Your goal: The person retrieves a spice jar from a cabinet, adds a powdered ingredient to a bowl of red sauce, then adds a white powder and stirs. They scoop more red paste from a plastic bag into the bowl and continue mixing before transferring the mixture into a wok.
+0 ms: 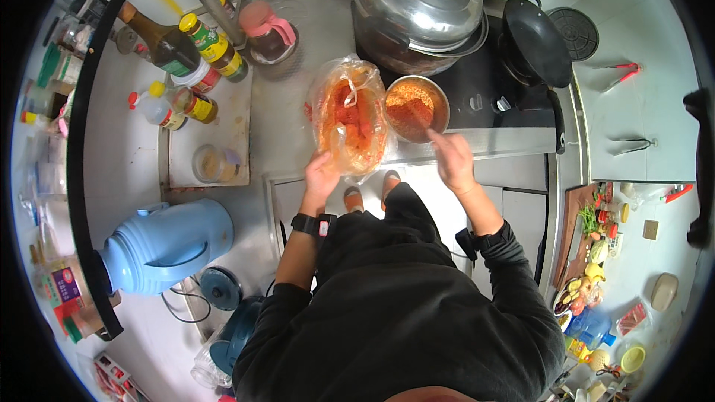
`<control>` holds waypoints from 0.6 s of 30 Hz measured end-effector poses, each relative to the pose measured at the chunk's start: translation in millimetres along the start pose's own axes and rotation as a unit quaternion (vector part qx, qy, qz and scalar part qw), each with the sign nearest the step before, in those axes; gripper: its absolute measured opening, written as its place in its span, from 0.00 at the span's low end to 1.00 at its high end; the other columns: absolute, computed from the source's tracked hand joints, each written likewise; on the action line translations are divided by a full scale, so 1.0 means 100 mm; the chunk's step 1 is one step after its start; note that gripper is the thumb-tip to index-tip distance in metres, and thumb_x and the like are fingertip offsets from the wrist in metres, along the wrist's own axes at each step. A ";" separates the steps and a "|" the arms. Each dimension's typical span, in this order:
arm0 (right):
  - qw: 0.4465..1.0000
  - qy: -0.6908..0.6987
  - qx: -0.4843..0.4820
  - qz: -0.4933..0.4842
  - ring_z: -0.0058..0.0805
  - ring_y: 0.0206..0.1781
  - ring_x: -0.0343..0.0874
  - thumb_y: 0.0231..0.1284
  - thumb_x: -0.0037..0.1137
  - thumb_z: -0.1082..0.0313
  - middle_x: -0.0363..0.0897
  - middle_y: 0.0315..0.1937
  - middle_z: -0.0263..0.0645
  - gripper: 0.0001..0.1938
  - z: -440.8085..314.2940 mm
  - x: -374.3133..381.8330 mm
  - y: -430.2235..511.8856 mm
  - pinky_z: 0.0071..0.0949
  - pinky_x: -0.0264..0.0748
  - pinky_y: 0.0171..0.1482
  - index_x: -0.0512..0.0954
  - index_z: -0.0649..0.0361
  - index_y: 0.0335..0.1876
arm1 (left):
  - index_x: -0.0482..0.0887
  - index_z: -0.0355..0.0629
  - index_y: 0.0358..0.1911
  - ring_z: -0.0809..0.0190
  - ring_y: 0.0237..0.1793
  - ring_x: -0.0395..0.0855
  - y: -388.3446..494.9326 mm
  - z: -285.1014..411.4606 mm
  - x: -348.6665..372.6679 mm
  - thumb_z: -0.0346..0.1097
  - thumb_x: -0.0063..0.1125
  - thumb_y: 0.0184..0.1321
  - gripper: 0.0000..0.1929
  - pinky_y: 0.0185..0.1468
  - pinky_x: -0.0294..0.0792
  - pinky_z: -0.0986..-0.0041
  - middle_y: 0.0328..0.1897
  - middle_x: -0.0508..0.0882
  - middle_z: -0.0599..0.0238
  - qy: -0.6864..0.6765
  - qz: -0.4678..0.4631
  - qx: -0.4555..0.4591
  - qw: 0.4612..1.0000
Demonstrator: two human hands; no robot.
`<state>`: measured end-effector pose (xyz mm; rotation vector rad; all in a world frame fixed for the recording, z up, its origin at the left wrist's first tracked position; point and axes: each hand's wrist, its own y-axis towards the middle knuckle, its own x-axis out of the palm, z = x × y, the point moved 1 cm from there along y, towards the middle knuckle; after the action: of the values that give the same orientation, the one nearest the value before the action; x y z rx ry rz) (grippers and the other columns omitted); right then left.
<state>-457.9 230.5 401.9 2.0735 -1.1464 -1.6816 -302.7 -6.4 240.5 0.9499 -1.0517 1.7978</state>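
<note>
My left hand [322,175] grips the near edge of a clear plastic bag [357,164]. Red ground chili powder [346,109] lies in the bag's open middle. Just right of it stands a round metal bowl [445,101], holding red powder [410,117] beside coarser orange-yellow bits [412,93]. My right hand [453,159] is at the bowl's near right rim, its fingers bent towards the contents. A faint blurred streak runs from these fingertips into the powder; motion blur hides whether they hold a utensil.
A large lidded metal pot [419,5] stands behind the bowl on the black stove [475,114]. Right of it, a black wok [539,39] has its handle pointing towards me. Sauce bottles [215,47], a pink-lidded jar [268,33] and a blue thermos [173,245] are at left.
</note>
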 end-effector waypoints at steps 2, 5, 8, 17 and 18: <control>0.996 0.054 -0.046 -0.050 0.37 0.35 0.76 0.46 0.57 0.77 0.78 0.33 0.38 0.19 -0.13 0.20 0.13 0.30 0.76 0.36 0.77 0.61 0.48 | 0.68 0.38 0.62 0.50 0.63 0.70 0.01 0.00 0.00 0.35 0.49 0.57 0.27 0.68 0.57 0.53 0.62 0.76 0.56 0.001 -0.003 0.002 1.000; 0.988 0.054 -0.022 -0.142 0.40 0.34 0.77 0.48 0.56 0.75 0.76 0.31 0.38 0.17 -0.24 0.59 0.26 0.32 0.75 0.36 0.78 0.60 0.48 | 0.68 0.39 0.62 0.49 0.64 0.70 -0.02 0.00 0.03 0.35 0.49 0.57 0.27 0.69 0.57 0.52 0.63 0.75 0.56 0.001 -0.014 0.007 1.000; 0.990 0.002 -0.002 -0.138 0.42 0.34 0.77 0.53 0.55 0.72 0.76 0.30 0.39 0.14 -0.21 0.91 0.31 0.34 0.76 0.38 0.78 0.60 0.47 | 0.67 0.39 0.63 0.49 0.64 0.69 -0.06 0.00 0.04 0.35 0.49 0.56 0.28 0.69 0.56 0.52 0.63 0.74 0.56 0.007 0.002 0.012 1.000; 0.921 0.227 0.302 -0.097 0.40 0.30 0.81 0.66 0.49 0.69 0.80 0.27 0.49 0.11 -0.16 1.01 0.21 0.32 0.76 0.35 0.81 0.68 0.39 | 0.66 0.39 0.64 0.49 0.66 0.67 -0.05 -0.07 -0.07 0.35 0.49 0.56 0.29 0.70 0.55 0.52 0.65 0.72 0.56 -0.007 -0.020 0.016 1.000; 0.894 0.260 0.348 -0.112 0.35 0.28 0.80 0.66 0.48 0.69 0.80 0.26 0.46 0.11 -0.16 0.99 0.21 0.29 0.75 0.33 0.81 0.69 0.40 | 0.66 0.39 0.64 0.49 0.66 0.67 -0.05 -0.07 -0.07 0.35 0.49 0.56 0.29 0.70 0.55 0.52 0.65 0.72 0.55 -0.010 -0.006 0.014 1.000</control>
<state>-449.5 143.5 348.5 2.9215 -1.4837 -0.6957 -297.2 0.0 233.4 0.9907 -1.0323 1.8016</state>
